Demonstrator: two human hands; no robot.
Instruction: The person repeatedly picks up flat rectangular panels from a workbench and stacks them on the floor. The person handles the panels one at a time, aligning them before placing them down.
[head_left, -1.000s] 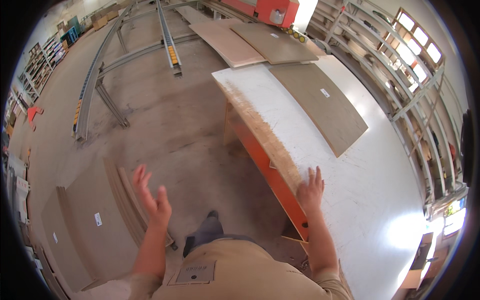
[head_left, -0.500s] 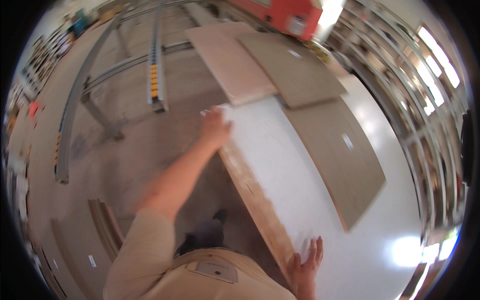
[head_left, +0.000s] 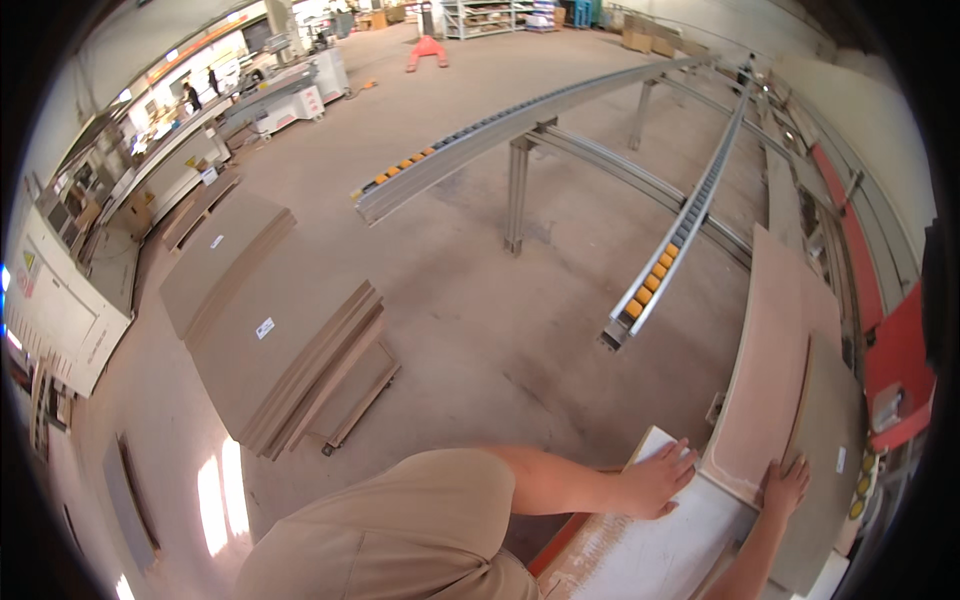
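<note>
My left hand [head_left: 660,482] lies flat with fingers stretched near the corner of a white worktop [head_left: 650,560], which has a worn, bare-wood edge. Just beyond it, a pale pinkish panel [head_left: 765,360] rests with its near end on the worktop. My right hand [head_left: 787,487] touches the boards where the pinkish panel meets a grey-brown panel [head_left: 832,450] that overlaps it. Its fingers look extended, not wrapped round either board. A small white label sits on the grey-brown panel.
A roller conveyor rail [head_left: 670,260] with yellow end rollers runs away from me, and a second rail [head_left: 480,140] stands left of it. Stacked brown panels [head_left: 265,330] sit on a low wheeled base at left. Red machinery [head_left: 895,370] borders the right; a white cabinet [head_left: 70,300] stands far left.
My view has swung left, bringing the conveyor rails and stacked panels into full sight. My right hand has moved from the worktop's near edge up to the panels; my left stays near the corner.
</note>
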